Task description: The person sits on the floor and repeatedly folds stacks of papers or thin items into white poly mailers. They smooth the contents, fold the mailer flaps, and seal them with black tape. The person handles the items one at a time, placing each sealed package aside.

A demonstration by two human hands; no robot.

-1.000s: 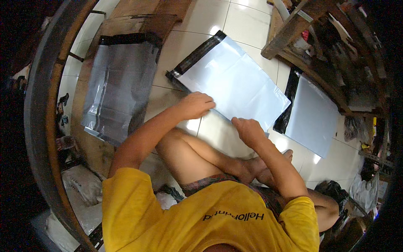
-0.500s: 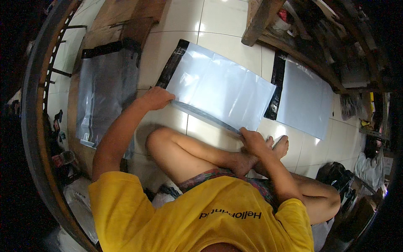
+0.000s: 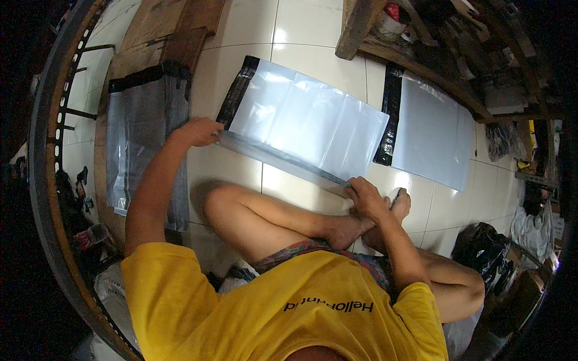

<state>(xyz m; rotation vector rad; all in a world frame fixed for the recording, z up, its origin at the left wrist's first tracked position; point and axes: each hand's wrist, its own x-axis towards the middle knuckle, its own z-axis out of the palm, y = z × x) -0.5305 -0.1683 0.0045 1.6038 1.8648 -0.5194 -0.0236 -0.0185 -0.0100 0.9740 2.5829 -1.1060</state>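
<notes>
A stack of pale, glossy plastic mailing bags lies slanted in front of my crossed legs, a black band along its left end. My left hand is closed on the near left corner of this stack, beside the black band. At the near right corner, my right hand pinches the edge close to my foot. Between the two hands, the near side shows many thin layers. Part of each grip is hidden by the fingers.
Another stack of black-banded bags rests on a brown board at left. More bags lie at right, beneath a wooden frame. A metal rack post curves along the left. A black plastic bag sits beyond my right knee.
My left hand has shifted left along the stack's corner, and my right hand has hardly moved. More of the stack's layered near side shows. The whole view has slid slightly.
</notes>
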